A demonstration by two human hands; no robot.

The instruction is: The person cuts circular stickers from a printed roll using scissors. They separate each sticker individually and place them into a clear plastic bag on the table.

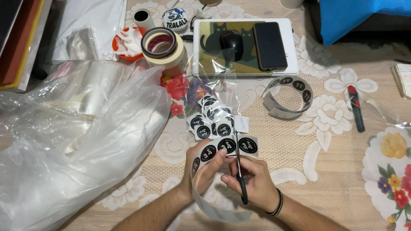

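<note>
head view: gripping the sticker strip (214, 149) between thumb and fingers, my left hand (204, 167) is closed on it, keeping the strip taut and level so the blades meet it squarely. my right hand (252, 182) is wrapped shut around the scissors (239, 164), blades pointing away across the strip between two round black stickers. just beyond lies a pile of cut stickers (214, 119), near enough to catch each piece. a spare coiled strip (289, 96) rests further right; tape rolls (162, 47) and a clear plastic bag (64, 141) sit left.
</note>
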